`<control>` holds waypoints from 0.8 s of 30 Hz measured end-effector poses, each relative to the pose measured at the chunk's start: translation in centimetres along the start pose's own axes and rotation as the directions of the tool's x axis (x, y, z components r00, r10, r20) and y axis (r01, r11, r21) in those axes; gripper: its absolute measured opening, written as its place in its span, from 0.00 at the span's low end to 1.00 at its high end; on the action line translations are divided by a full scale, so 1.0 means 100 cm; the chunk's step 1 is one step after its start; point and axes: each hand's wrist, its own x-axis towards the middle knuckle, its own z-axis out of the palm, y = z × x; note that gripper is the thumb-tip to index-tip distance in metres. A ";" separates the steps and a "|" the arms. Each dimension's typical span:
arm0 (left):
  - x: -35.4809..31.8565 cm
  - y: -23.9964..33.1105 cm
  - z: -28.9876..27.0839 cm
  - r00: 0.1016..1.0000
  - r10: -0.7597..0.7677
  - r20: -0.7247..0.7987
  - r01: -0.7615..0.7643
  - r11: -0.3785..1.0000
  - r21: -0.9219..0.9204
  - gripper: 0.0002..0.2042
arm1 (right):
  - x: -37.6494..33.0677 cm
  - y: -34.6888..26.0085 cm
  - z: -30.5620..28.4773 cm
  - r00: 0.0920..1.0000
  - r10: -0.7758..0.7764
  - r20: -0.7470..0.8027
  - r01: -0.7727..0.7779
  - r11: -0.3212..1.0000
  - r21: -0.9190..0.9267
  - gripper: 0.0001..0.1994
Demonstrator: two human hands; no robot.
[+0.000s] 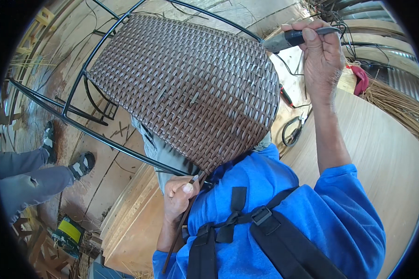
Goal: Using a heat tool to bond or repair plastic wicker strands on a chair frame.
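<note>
A brown woven panel (186,93) of flat plastic strands lies over my lap, set in a black metal chair frame (121,149). My left hand (180,195) is closed at the panel's near corner, pinching a loose brown strand (184,223) that trails down along my forearm. My right hand (322,58) is raised at the far right and wrapped round a grey tool with a black band (278,43). The tool's broad end points left, by the panel's far right corner. Its exact kind is not clear. Two short loose strand ends stick up from the middle of the weave.
Scissors with black handles (293,132) and a red-and-black hand tool (286,96) lie right of the panel. A curved wooden board (372,149) extends at the right, near a bundle of brown strands (395,104). Another person's sandalled foot (82,166) is at left.
</note>
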 end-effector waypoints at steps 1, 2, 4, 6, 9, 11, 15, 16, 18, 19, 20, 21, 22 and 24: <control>0.003 -0.002 0.001 1.000 -0.014 -0.002 0.014 1.000 -0.015 0.21 | -0.013 0.002 0.008 0.990 0.140 -0.024 -0.142 0.978 -0.155 0.04; 0.004 -0.005 0.002 1.000 0.007 0.000 -0.007 1.000 -0.025 0.21 | -0.029 0.007 0.015 0.960 0.271 -0.070 -0.279 0.912 -0.301 0.05; 0.009 -0.003 0.005 1.000 0.025 0.018 -0.025 1.000 0.000 0.21 | -0.050 0.043 0.011 0.979 0.174 0.110 -0.115 0.906 -0.408 0.08; 0.010 0.001 0.004 1.000 0.000 0.006 0.000 1.000 -0.005 0.21 | -0.027 0.018 0.008 0.957 0.288 0.017 -0.259 0.882 -0.393 0.09; 0.004 0.003 0.002 1.000 -0.015 -0.001 0.015 1.000 -0.022 0.20 | -0.019 0.006 -0.007 0.834 0.526 0.165 -0.410 0.792 -0.452 0.11; 0.005 -0.001 0.000 0.999 0.019 0.031 -0.018 0.999 -0.038 0.21 | -0.031 0.001 -0.005 0.517 0.841 0.160 -0.599 0.489 -0.634 0.14; 0.008 0.003 0.003 0.999 0.021 0.048 -0.020 1.000 -0.003 0.21 | -0.041 -0.009 -0.002 0.302 0.917 0.261 -0.283 0.348 -0.894 0.19; 0.007 0.002 0.002 0.999 0.014 0.047 -0.014 1.000 -0.005 0.21 | -0.042 -0.008 -0.002 0.296 0.919 0.260 -0.286 0.345 -0.894 0.19; 0.006 0.001 0.000 0.999 0.019 0.045 -0.018 1.000 -0.003 0.20 | -0.038 0.000 -0.002 0.195 0.895 0.401 -0.003 0.410 -0.912 0.18; 0.008 0.002 0.001 0.999 0.015 0.051 -0.015 1.000 -0.004 0.20 | -0.039 0.008 -0.010 0.196 0.897 0.395 -0.007 0.404 -0.915 0.18; 0.009 0.002 0.002 0.998 0.018 0.052 -0.018 1.000 -0.006 0.20 | -0.044 0.020 -0.021 0.264 0.688 0.676 0.359 0.580 -0.731 0.18; 0.009 0.002 0.003 0.999 0.018 0.047 -0.018 1.000 -0.007 0.20 | -0.045 0.024 -0.023 0.192 0.409 0.892 0.682 0.598 -0.421 0.18; 0.010 0.002 0.003 0.999 0.012 0.049 -0.012 1.000 -0.009 0.20 | -0.043 0.027 -0.024 0.148 0.522 0.840 0.619 0.614 -0.491 0.18; 0.010 0.002 0.002 0.998 0.035 0.055 -0.036 0.999 0.013 0.20 | -0.025 0.008 0.008 -0.017 0.838 0.545 0.419 0.501 -0.757 0.18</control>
